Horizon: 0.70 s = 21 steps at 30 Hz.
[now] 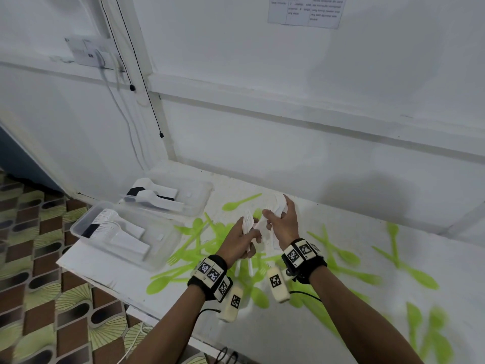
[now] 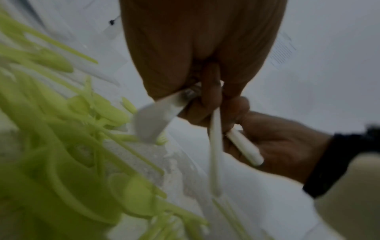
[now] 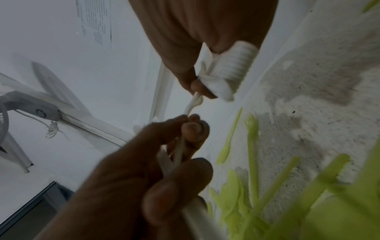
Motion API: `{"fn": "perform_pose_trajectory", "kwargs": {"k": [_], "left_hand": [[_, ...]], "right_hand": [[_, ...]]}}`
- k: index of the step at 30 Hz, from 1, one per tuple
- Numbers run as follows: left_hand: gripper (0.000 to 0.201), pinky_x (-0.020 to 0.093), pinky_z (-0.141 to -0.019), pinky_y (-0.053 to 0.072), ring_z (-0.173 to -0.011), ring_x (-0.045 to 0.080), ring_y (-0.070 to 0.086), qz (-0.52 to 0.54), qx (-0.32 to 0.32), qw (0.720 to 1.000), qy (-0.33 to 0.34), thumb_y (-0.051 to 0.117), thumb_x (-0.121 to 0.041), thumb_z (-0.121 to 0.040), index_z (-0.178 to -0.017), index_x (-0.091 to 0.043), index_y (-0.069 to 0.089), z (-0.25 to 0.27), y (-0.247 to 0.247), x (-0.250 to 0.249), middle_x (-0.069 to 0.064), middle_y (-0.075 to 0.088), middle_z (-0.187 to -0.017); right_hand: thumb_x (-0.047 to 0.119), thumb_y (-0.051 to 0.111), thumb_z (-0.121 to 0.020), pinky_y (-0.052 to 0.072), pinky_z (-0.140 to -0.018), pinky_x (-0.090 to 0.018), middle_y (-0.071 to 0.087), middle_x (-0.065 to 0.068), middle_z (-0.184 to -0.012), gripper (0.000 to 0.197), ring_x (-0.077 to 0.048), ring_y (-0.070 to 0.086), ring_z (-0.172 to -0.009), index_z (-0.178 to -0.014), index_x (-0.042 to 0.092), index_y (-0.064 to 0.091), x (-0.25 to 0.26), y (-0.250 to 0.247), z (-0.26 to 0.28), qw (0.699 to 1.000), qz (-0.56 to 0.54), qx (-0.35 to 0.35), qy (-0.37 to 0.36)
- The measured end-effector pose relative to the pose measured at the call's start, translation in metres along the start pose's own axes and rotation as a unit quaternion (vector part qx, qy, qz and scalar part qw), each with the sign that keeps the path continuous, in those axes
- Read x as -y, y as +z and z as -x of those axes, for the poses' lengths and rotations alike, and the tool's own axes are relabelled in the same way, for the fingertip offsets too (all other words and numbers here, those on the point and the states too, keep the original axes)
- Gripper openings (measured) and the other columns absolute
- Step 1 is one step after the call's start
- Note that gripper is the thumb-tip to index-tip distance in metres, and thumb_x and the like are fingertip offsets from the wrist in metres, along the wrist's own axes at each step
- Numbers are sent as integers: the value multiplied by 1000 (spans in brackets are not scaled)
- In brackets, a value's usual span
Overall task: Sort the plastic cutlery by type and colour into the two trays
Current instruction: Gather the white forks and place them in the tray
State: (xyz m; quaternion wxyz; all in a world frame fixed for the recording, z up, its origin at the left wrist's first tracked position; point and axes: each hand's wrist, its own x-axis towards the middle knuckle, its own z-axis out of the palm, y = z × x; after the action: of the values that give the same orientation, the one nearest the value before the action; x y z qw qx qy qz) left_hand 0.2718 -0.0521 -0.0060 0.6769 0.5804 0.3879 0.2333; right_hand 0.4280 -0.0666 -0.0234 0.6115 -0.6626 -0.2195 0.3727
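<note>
My left hand [image 1: 244, 237] grips a bundle of white forks [image 1: 248, 222], tines up, above the table. My right hand [image 1: 282, 222] holds a stack of white cutlery [image 1: 279, 203] against the palm, and its thumb and finger pinch one white piece [image 3: 194, 104] that reaches to the left hand [image 3: 144, 170]. In the left wrist view the white handles [image 2: 214, 146] hang from my curled fingers. Green forks, spoons and knives [image 1: 207, 245] lie scattered beneath both hands. Two clear trays stand at the left: the near tray [image 1: 78, 227] holds stacked white spoons, the far tray [image 1: 207, 190] more white cutlery.
The white table [image 1: 301, 337] meets a white wall [image 1: 288, 143] at the back. Its front-left edge drops to patterned floor tiles [image 1: 39, 298]. More green cutlery [image 1: 420, 324] is spread to the right. Cables [image 1: 147, 95] hang down the wall at the back left.
</note>
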Motion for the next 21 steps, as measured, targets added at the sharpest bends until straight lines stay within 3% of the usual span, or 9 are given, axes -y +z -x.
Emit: {"fn": "perform_pose_trajectory", "kwargs": {"k": [3,6,9,12,14,17,21], "left_hand": [[15,23,-42,33,-38,22,43,-45,-48,993,94,50,-17,-107,-120,-14,57,-1,0,10,6,59,-78],[20,25,-43,36,-41,23,44,-65,-74,987,127,45,-20,-109,-120,-14,61,-3,-1,11,2,58,-76],[17,26,-44,37,-41,22,46,-106,-86,981,140,45,-18,-109,-114,-10,59,-7,6,9,-1,58,-75],[19,27,-43,38,-40,22,47,-100,-109,981,123,37,-20,-111,-110,-6,50,-10,13,7,3,57,-78],[19,28,-42,37,-39,21,45,-82,-115,984,107,35,-21,-111,-109,-6,45,-11,15,6,6,53,-79],[25,27,-40,35,-37,22,47,-100,-88,988,78,36,-25,-111,-107,-1,39,-9,17,6,7,55,-80],[24,27,-38,35,-40,26,57,-124,-41,990,51,36,-26,-111,-110,-2,36,-4,18,2,10,62,-78]], "right_hand": [[22,78,-86,59,-70,-38,72,-9,-101,70,-20,64,-65,-145,31,43,2,-4,1,1000,-6,-27,-10],[36,80,-86,59,-68,-36,67,-6,-112,75,-23,68,-91,-149,33,39,2,0,6,999,-33,28,4],[19,76,-91,54,-65,-37,70,-13,-99,64,-23,64,-73,-146,25,44,1,11,14,994,-91,47,23],[17,74,-92,53,-64,-37,68,-10,-92,58,-21,61,-69,-143,28,46,0,17,17,992,-120,19,14],[22,73,-93,58,-71,-40,70,-8,-99,59,-19,65,-82,-143,34,45,-1,17,17,994,-108,6,9],[28,70,-95,60,-85,-51,71,-7,-95,55,-20,66,-86,-143,38,45,0,14,20,996,-91,10,4],[18,71,-94,61,-80,-41,76,-11,-101,55,-23,70,-88,-142,34,48,3,10,23,994,-107,10,3]]}}
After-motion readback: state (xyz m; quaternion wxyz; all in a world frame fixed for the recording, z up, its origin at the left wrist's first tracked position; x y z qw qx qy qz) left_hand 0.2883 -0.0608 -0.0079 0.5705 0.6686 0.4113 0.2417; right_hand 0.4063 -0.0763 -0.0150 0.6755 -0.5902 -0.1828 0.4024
